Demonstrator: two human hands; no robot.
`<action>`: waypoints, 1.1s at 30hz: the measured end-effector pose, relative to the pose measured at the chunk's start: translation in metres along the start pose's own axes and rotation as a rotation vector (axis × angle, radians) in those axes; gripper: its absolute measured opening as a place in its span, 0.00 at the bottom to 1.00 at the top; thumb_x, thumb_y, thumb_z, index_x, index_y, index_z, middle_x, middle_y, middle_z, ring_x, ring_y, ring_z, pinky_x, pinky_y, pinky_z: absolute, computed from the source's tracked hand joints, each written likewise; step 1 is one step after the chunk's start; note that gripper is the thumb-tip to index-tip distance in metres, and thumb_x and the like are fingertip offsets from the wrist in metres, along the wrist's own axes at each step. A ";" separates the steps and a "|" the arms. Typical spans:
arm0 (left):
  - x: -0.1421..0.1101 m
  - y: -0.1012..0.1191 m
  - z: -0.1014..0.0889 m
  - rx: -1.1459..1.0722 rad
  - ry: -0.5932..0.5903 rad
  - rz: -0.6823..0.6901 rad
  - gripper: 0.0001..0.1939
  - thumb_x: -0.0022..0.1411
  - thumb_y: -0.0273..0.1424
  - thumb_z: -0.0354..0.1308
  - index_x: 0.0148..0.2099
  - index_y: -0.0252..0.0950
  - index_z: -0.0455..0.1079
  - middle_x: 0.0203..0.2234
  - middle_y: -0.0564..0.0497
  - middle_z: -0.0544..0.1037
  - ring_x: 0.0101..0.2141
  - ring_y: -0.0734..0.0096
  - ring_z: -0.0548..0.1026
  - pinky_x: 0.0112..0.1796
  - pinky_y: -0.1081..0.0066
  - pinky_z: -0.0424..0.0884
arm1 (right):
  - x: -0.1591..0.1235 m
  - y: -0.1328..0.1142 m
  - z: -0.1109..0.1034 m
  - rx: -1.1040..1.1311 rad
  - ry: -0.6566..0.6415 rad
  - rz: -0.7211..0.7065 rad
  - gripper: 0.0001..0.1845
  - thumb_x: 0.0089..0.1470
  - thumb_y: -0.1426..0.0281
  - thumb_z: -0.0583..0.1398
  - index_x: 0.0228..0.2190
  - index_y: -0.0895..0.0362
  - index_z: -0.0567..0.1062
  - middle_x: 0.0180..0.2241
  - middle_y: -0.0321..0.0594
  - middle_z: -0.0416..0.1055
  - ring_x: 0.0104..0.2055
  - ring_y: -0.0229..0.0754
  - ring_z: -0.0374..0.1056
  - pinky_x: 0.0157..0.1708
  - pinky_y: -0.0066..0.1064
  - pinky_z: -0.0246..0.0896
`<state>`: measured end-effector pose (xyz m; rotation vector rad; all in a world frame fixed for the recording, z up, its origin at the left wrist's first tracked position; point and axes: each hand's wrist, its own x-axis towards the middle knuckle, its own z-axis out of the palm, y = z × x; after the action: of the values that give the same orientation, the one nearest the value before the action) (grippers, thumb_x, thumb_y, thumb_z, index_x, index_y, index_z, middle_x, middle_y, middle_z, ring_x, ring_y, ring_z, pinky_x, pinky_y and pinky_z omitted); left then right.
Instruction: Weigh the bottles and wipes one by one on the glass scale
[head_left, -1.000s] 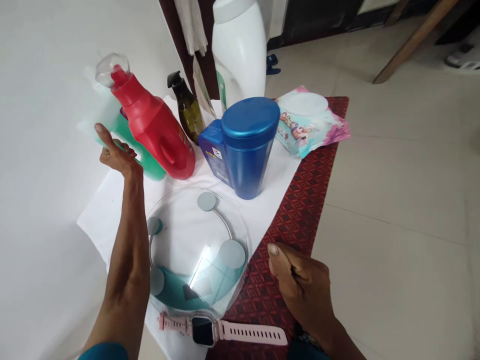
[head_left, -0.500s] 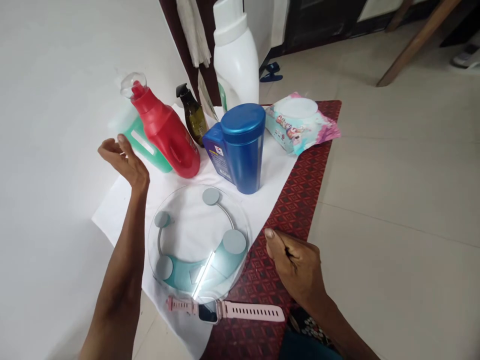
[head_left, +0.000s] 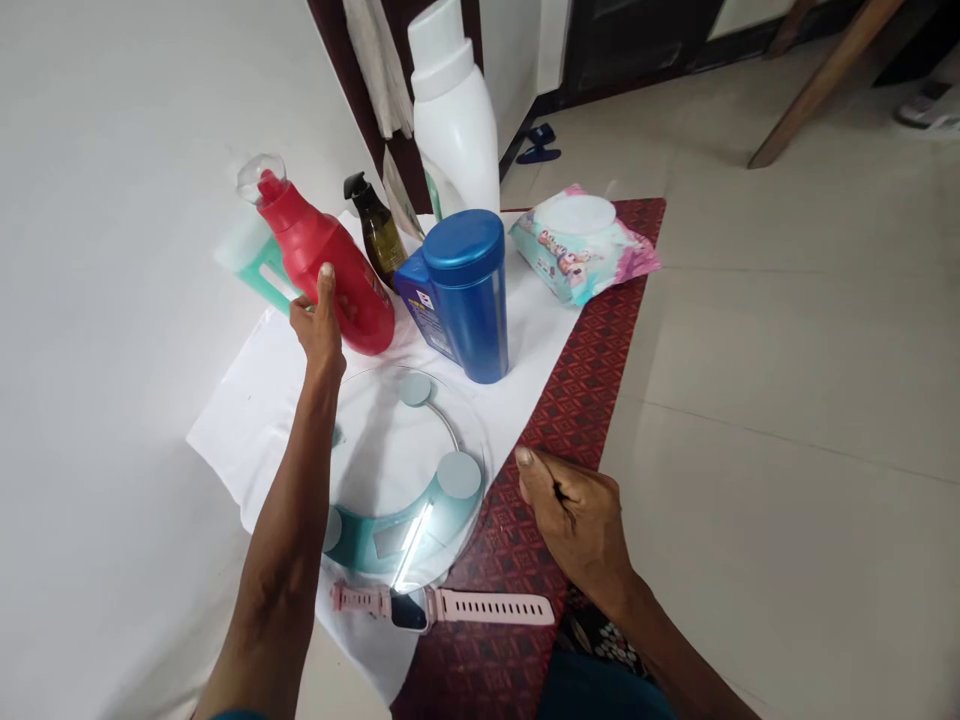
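My left hand (head_left: 321, 325) is in front of the red bottle (head_left: 330, 255), its thumb up and apart from the other fingers, which are partly hidden. I cannot tell whether it touches the bottle, but no grip shows. Behind it stands a green translucent bottle (head_left: 262, 270) with a handle. Beneath my left forearm lies a round glass weighing scale (head_left: 382, 475) with grey discs and a teal band. My right hand (head_left: 577, 510) is curled in a fist above the red patterned mat, with nothing visible in it. A pink-strapped smartwatch (head_left: 409, 608) lies below the scale.
A blue lidded container (head_left: 472, 300), a dark pump bottle (head_left: 379, 235), a tall white bottle (head_left: 457, 130) and a wipes pack (head_left: 581, 245) stand at the back. White cloth (head_left: 247, 420) covers part of the red mat (head_left: 585, 400). A wall (head_left: 112, 300) borders the left.
My left hand has moved right, from beside the green bottle to in front of the red one. The right fist stays much the same; the view has shifted slightly.
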<state>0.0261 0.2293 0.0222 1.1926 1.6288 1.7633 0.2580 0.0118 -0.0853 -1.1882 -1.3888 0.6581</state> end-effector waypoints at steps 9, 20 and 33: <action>-0.012 0.010 0.015 -0.069 0.143 -0.027 0.31 0.66 0.51 0.65 0.24 0.41 0.52 0.17 0.58 0.55 0.20 0.76 0.54 0.21 0.70 0.53 | 0.003 -0.003 -0.002 -0.001 -0.014 0.003 0.26 0.74 0.69 0.55 0.22 0.53 0.58 0.19 0.28 0.56 0.20 0.32 0.54 0.25 0.30 0.50; -0.049 0.056 -0.049 -0.174 0.179 0.109 0.35 0.64 0.60 0.63 0.24 0.41 0.51 0.18 0.60 0.50 0.18 0.78 0.50 0.19 0.70 0.52 | 0.000 -0.002 0.000 0.007 -0.004 0.045 0.27 0.74 0.65 0.55 0.20 0.53 0.59 0.17 0.29 0.56 0.20 0.32 0.53 0.25 0.30 0.49; -0.168 0.071 -0.126 -0.133 0.128 0.000 0.42 0.50 0.65 0.72 0.23 0.39 0.49 0.16 0.60 0.52 0.16 0.81 0.50 0.19 0.72 0.49 | -0.003 -0.001 0.002 -0.007 0.007 0.075 0.31 0.74 0.59 0.55 0.18 0.53 0.58 0.16 0.29 0.54 0.19 0.33 0.52 0.25 0.33 0.46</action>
<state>0.0249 0.0091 0.0520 1.0386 1.5528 1.9500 0.2551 0.0089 -0.0863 -1.2521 -1.3473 0.7013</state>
